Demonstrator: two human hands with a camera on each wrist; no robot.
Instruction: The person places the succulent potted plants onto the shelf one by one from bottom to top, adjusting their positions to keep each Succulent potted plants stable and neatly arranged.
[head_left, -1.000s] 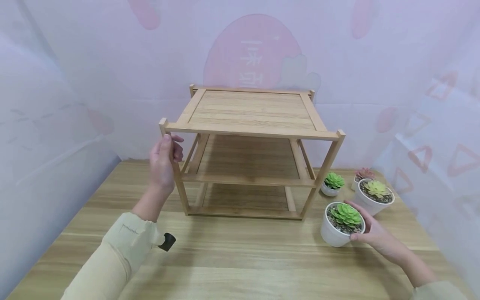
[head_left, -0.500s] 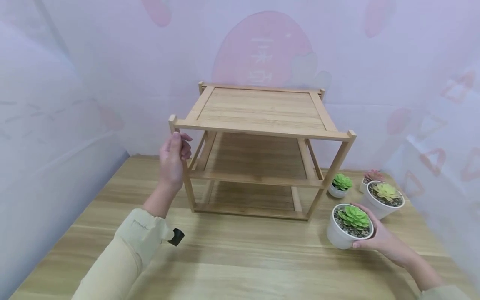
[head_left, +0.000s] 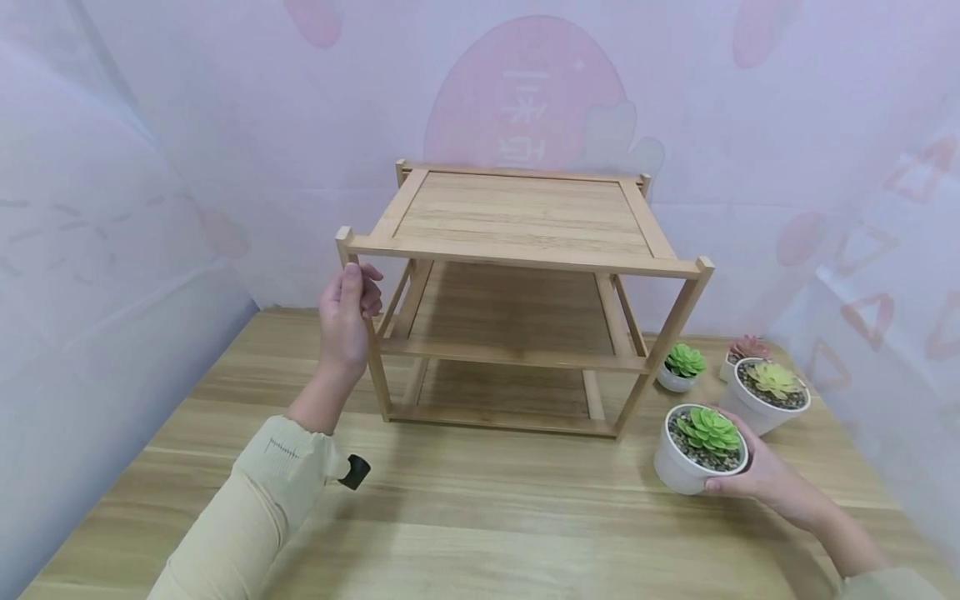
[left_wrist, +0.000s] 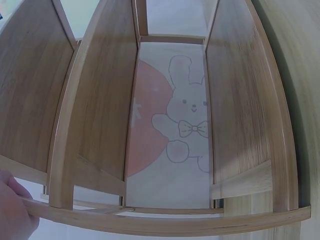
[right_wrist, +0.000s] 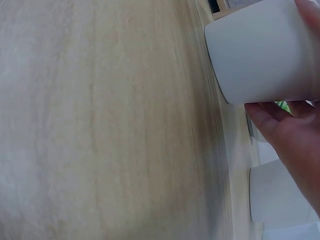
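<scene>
A three-tier wooden shelf (head_left: 525, 218) stands on the table. My left hand (head_left: 342, 325) grips its front left post just below the top tier. In the left wrist view, part of that hand (left_wrist: 15, 212) shows at the lower left, round the wooden post (left_wrist: 165, 222). At the right, a white pot (head_left: 678, 468) with a green succulent (head_left: 708, 431) and gravel is held by my right hand (head_left: 765, 477), thumb on the near side and fingers behind. The right wrist view shows the pot's smooth side (right_wrist: 260, 55), with fingers along it.
Behind the held pot are a white pot with a yellow-green succulent (head_left: 774, 380), a small pot with a green succulent (head_left: 686, 361) and one with a reddish succulent (head_left: 750, 347). Printed cloth walls (head_left: 817, 150) enclose the wooden table (head_left: 480, 517).
The head view has turned slightly left, so everything sits a little further right in it. Both hands keep their holds on the post and the pot.
</scene>
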